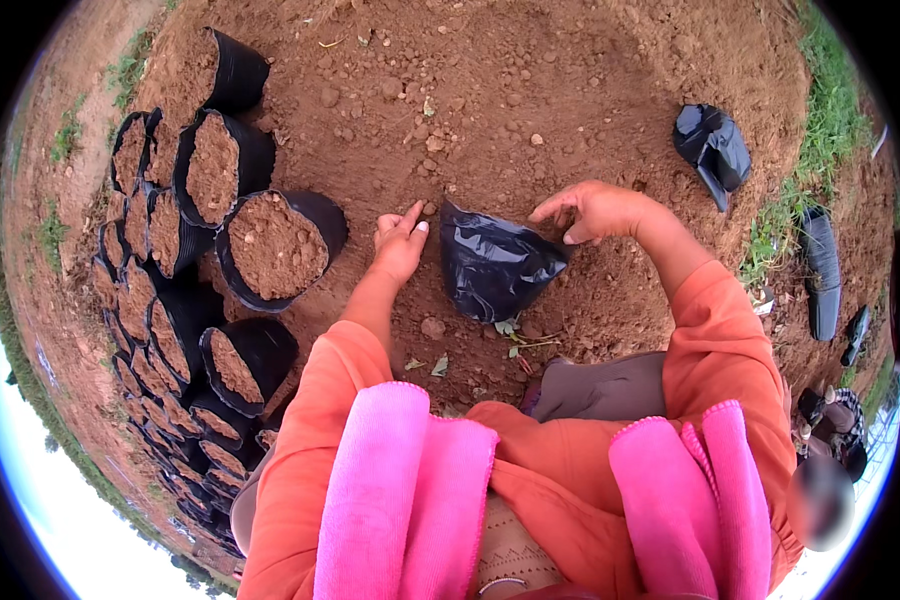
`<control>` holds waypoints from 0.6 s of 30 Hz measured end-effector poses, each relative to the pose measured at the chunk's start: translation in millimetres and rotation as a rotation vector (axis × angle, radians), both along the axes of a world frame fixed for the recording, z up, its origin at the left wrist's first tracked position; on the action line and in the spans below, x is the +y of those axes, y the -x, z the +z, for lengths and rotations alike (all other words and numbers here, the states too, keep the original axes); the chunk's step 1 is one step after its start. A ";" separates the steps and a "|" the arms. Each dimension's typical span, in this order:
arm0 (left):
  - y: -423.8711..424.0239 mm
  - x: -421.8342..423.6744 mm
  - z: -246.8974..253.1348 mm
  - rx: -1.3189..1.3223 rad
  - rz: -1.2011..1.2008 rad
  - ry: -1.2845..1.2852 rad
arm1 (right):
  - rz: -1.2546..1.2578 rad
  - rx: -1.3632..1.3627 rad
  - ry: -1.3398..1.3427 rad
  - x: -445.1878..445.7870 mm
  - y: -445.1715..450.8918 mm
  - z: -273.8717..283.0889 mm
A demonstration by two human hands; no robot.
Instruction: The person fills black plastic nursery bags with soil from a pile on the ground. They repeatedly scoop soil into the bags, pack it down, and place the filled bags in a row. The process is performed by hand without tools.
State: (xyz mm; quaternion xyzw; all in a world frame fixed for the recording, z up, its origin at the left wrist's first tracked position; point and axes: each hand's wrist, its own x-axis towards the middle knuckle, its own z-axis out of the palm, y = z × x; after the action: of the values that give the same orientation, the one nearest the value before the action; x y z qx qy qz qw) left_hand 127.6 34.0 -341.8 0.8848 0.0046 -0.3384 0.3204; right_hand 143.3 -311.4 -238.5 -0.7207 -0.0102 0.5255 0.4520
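Note:
A black plastic grow bag (pixel 501 266) stands on the loose soil in front of me, its mouth facing away; its contents are hidden. My left hand (pixel 400 241) is just left of the bag, apart from it, with index finger and thumb spread and nothing held. At the bag's right rim is my right hand (pixel 594 211), fingers bent and thumb close to the corner. Whether those fingers grip the plastic or only rest by it is unclear. Left of my left hand sits a soil-filled grow bag (pixel 279 244).
Several filled bags (pixel 210 169) crowd together on the left. A bare soil mound (pixel 495 97) rises ahead. To the right lie a crumpled black bag (pixel 712 150), a stack of folded black bags (pixel 821 274) and a grass strip (pixel 825 127). Another person (pixel 832 427) is at the lower right.

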 end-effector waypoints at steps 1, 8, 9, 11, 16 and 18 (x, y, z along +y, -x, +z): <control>-0.9 1.2 -1.6 -0.008 -0.005 -0.002 | -0.078 0.028 -0.010 2.5 5.6 -4.1; -2.7 4.4 -2.2 0.010 -0.024 -0.034 | -0.624 -0.054 -0.243 -37.0 -5.0 49.8; -3.1 3.2 -2.9 0.011 -0.025 -0.029 | -0.623 -0.046 -0.262 -59.3 -9.4 63.0; -3.1 2.0 -2.8 0.020 -0.031 -0.031 | -0.155 0.350 0.116 -86.2 -16.0 71.1; -0.9 3.5 1.7 0.023 -0.025 -0.055 | 0.401 -0.583 0.471 -47.5 -64.2 49.7; 0.2 6.6 2.8 0.016 -0.013 -0.076 | 0.209 -0.755 0.473 9.3 -123.2 39.1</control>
State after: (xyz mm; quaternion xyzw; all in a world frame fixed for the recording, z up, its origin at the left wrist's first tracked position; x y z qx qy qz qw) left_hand 127.4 40.6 -339.0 0.8936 0.0142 -0.3470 0.2845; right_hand 266.5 -302.1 -199.4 -0.9402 -0.1267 0.2569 0.1840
